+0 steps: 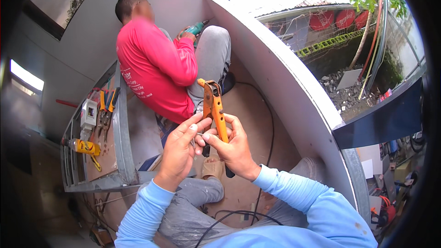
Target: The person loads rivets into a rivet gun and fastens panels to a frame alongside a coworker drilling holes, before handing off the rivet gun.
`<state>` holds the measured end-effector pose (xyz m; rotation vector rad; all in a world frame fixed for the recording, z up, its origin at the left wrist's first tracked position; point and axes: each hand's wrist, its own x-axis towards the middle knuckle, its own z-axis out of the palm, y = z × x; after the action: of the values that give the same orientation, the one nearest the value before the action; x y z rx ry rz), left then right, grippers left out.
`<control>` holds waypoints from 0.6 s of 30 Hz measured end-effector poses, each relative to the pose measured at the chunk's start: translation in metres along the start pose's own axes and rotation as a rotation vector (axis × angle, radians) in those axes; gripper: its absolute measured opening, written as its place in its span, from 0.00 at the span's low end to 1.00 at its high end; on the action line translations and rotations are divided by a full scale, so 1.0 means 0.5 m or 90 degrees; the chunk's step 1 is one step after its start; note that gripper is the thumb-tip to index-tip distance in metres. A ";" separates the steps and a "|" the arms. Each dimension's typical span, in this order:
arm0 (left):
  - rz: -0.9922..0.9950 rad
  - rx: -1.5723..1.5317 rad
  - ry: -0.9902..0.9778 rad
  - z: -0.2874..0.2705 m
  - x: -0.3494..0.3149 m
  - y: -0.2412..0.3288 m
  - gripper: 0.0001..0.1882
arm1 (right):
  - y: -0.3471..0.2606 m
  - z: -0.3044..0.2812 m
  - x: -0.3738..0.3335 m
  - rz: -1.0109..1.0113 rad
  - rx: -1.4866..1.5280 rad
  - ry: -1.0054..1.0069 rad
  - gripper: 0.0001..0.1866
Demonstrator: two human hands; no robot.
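In front of me, my right hand is closed round an orange hand riveter, which stands nearly upright with its head at the top and dark handle ends below. My left hand is close beside it, thumb and fingers pinched together. A thin pale metal pin shows between the fingertips of both hands; it looks like a rivet, too small to be sure. The left fingers overlap part of the tool's lower side.
Ahead, a co-worker in a red shirt sits holding a green power drill. At left, a metal-framed bench carries pliers, a white box and a yellow-labelled bottle. A black cable crosses the floor. A low wall stands at right.
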<state>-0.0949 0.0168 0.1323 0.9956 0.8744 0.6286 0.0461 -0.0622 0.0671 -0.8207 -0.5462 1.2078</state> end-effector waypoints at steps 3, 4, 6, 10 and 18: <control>0.005 0.011 0.001 0.010 0.001 -0.013 0.25 | 0.011 -0.003 -0.004 -0.010 0.029 -0.017 0.30; 0.006 0.011 -0.003 0.014 0.003 -0.016 0.25 | 0.014 -0.006 -0.004 -0.022 0.042 -0.024 0.30; 0.002 0.023 0.015 0.015 0.002 -0.021 0.23 | 0.006 0.000 -0.007 -0.015 0.048 -0.026 0.29; -0.002 -0.012 0.029 0.004 0.006 -0.031 0.18 | -0.001 0.005 -0.006 -0.042 0.039 0.032 0.30; 0.004 0.026 0.108 0.029 -0.001 -0.012 0.10 | -0.016 -0.027 0.019 -0.023 0.028 0.076 0.28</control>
<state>-0.0823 0.0075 0.1308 0.9928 1.0375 0.7107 0.0636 -0.0577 0.0645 -0.8371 -0.4345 1.1262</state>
